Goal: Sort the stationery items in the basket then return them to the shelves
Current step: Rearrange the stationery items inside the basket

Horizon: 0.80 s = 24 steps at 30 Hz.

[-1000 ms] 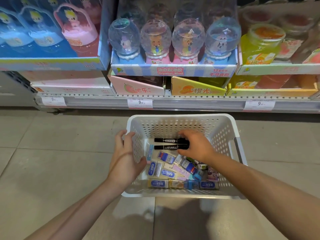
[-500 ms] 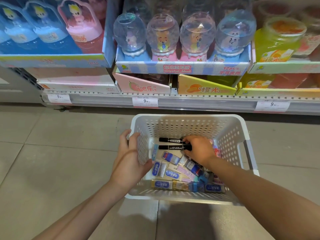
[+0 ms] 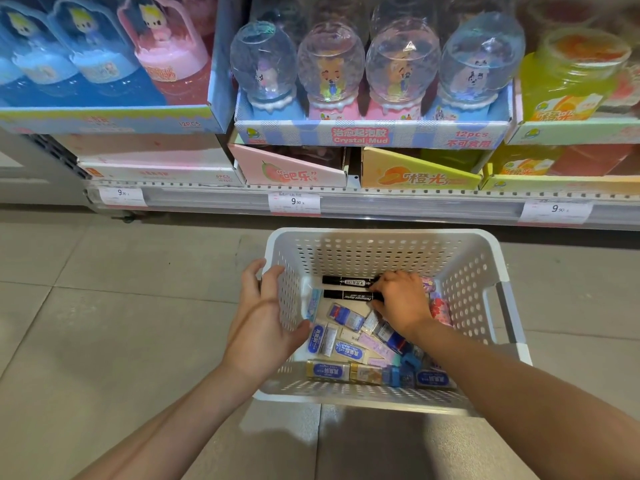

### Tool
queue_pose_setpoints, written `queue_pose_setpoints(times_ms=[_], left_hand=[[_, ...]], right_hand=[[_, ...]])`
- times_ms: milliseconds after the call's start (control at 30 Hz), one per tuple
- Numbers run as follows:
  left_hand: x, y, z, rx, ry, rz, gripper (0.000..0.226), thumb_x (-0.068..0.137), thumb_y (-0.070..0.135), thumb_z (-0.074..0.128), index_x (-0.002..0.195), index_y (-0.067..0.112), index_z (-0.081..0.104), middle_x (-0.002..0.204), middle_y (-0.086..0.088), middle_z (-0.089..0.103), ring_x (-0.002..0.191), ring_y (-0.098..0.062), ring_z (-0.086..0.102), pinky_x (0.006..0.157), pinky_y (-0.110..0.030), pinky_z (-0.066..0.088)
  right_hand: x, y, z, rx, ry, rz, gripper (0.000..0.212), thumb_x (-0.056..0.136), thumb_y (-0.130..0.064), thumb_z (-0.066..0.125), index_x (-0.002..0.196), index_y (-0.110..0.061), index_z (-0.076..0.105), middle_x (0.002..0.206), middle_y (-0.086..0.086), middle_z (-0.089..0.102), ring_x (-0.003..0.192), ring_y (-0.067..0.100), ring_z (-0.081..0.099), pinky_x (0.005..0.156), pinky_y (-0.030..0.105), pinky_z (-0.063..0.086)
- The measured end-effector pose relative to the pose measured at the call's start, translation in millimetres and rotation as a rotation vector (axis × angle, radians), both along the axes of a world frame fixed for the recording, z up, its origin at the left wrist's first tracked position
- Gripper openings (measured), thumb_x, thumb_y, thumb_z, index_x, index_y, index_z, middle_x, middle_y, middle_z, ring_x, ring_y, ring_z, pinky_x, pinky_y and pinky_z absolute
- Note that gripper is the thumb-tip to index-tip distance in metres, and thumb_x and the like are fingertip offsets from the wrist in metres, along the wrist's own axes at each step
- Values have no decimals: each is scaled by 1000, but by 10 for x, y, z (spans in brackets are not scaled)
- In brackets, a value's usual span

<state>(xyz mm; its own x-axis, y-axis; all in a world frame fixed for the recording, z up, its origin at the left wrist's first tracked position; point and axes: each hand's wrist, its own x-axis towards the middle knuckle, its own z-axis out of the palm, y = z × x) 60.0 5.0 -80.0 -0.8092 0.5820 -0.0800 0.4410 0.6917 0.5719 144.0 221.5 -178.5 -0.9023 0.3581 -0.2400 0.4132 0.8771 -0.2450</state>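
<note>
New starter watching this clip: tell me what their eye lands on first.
First, the white perforated basket on the floor, with the left hand on its left wall and the right hand inside at two black markers. Then the row of clear snow-globe toys on the shelf above.

Display box [image 3: 374, 133] reads "Crystal Mud", "12pcs"; price tag [image 3: 294, 202] apparently "9.90".

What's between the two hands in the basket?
In the head view, the perforated side wall of the white basket stands between the left hand gripping it and the right hand at the black markers.
</note>
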Motion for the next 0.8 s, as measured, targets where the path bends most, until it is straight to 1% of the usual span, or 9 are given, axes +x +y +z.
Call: queue_pose_setpoints(times_ms=[133, 200, 333, 533, 667, 800], left_hand=[[3, 2, 7, -2, -1, 2, 87, 69, 32, 83, 139, 18, 32, 146, 9, 11, 119, -17, 43, 85, -24, 49], [4, 3, 14, -5, -3, 1, 86, 70, 31, 82, 138, 18, 32, 147, 8, 10, 120, -17, 43, 84, -24, 49], [0, 5, 5, 5, -11, 2, 87, 69, 32, 83, 139, 18, 32, 146, 10, 10, 121, -16, 42, 85, -22, 47], [6, 11, 20, 3, -19, 13, 86, 69, 32, 83, 138, 18, 33, 146, 10, 10, 120, -15, 42, 87, -24, 49], [11, 16, 26, 0, -22, 16, 86, 70, 32, 82, 138, 17, 33, 145, 13, 9, 118, -14, 43, 86, -23, 48], [4, 16, 16, 14, -24, 12, 86, 69, 31, 83, 138, 17, 33, 141, 19, 8, 119, -14, 41, 88, -21, 47]], right_hand=[[6, -4, 4, 0, 31, 32, 34, 92, -34, 53, 124, -22, 60, 120, -2, 58, 116, 18, 48, 101, 31, 29], [-4, -7, 1, 11, 53, 34, 33, 93, -32, 53, 121, -19, 62, 116, 0, 59, 113, 19, 50, 99, 31, 34], [-48, -41, 30, 60, 58, 70, 29, 93, -30, 52, 113, -15, 66, 108, 3, 61, 103, 22, 55, 85, 30, 43], [-108, -119, 52, 88, 15, 105, 26, 93, -26, 51, 110, -11, 65, 107, 5, 60, 101, 25, 57, 78, 30, 48], [-145, -146, 76, 57, 12, 98, 28, 93, -24, 50, 116, -9, 59, 112, 8, 61, 105, 28, 56, 78, 33, 49], [-151, -147, 66, 66, -12, 114, 28, 95, -25, 47, 116, -13, 61, 115, 5, 60, 110, 25, 52, 80, 32, 49]])
